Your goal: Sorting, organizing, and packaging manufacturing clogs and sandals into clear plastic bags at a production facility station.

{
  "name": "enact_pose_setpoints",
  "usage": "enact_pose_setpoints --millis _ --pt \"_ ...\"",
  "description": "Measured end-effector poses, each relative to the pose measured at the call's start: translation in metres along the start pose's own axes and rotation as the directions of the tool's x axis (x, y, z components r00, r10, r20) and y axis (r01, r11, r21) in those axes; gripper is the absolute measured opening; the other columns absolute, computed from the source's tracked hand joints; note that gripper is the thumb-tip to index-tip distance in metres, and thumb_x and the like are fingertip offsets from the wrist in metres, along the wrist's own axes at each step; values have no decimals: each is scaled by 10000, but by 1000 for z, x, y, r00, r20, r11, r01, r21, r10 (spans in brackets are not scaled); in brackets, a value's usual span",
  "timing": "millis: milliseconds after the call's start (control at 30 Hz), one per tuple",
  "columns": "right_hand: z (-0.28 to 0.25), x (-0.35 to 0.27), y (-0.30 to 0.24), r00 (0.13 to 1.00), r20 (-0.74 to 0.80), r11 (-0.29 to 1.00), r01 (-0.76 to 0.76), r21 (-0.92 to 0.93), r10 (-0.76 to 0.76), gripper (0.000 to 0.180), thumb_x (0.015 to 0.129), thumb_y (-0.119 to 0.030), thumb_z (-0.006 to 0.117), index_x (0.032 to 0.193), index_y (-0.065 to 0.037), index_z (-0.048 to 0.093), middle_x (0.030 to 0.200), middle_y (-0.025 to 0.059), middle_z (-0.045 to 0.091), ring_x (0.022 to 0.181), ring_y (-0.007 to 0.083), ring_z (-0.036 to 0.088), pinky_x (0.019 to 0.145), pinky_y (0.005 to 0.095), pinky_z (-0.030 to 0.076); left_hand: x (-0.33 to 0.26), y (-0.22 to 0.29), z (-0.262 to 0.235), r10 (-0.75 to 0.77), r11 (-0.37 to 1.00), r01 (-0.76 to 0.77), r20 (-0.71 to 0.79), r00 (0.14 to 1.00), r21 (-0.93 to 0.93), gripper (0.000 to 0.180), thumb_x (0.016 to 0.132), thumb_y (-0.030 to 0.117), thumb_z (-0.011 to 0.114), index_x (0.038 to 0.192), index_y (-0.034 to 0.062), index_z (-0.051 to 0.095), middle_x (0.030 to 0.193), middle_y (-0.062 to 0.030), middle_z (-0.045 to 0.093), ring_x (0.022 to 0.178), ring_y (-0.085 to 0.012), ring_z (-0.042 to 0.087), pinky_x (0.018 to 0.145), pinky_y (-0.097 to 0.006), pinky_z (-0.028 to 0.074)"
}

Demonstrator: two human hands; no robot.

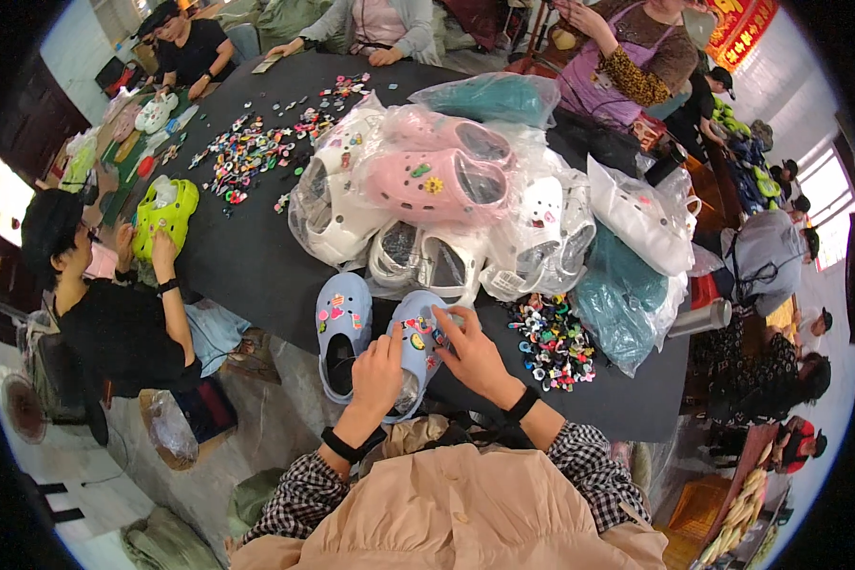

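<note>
Two light blue clogs sit side by side at the near edge of the black table (256,266). The left clog (342,332) lies free, a few charms already on its toe. The right clog (416,347) is under both hands: the left hand (378,372) grips its side, fingers curled closed around it, while the right hand (467,350) presses fingertips onto its top among the coloured charms (whether a charm is pinched there I cannot tell).

Just right of the hands lies one small heap of mixed charms (553,340). Behind is a pile of bagged clogs (446,204): one pink pair on top, several white ones, two teal bags. A second, larger scatter of charms (247,152) spreads toward the far left. One person at the left holds a lime-green clog (164,217).
</note>
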State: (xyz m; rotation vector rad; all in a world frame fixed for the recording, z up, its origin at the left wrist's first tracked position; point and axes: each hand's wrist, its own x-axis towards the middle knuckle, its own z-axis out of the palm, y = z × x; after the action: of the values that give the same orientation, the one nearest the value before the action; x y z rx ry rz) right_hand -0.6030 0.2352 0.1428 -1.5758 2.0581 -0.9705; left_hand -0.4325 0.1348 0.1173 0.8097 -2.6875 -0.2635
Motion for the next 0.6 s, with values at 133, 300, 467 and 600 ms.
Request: enact_pose_setpoints --millis 133,300,467,600 --pt "-18 -12 -5 990 -60 983 122 -138 -131 722 763 -23 680 1419 -156 407 1298 141 450 882 297 623 734 374 541 14 11 -21 130 992 -129 -47 990 5 549 760 58 574 1304 3 518 896 -62 549 799 -217 569 671 -324 483" --pt "-41 -29 -17 997 77 990 -21 -140 32 720 736 -15 685 1397 -145 431 1310 146 447 980 305 600 763 382 536 18 21 -14 251 965 -253 -33 967 -69 535 728 52 563 1263 26 566 971 -73 570 870 -242 541 761 -348 455" --pt "-21 -44 8 999 -28 977 16 -213 -22 638 743 -17 686 1337 -112 474 1279 135 470 951 293 603 754 380 538 17 30 7 273 954 -276 -42 961 -117 588 695 31 579 1282 21 552 998 -93 558 874 -264 534 780 -362 456" --pt "-6 -63 28 984 -137 958 74 -277 -116 465 767 -22 659 1214 -75 544 1184 125 529 997 307 587 787 391 532 16 29 14 286 942 -290 -51 957 -170 638 678 49 608 1313 53 541 1021 -99 535 878 -273 528 776 -356 462"
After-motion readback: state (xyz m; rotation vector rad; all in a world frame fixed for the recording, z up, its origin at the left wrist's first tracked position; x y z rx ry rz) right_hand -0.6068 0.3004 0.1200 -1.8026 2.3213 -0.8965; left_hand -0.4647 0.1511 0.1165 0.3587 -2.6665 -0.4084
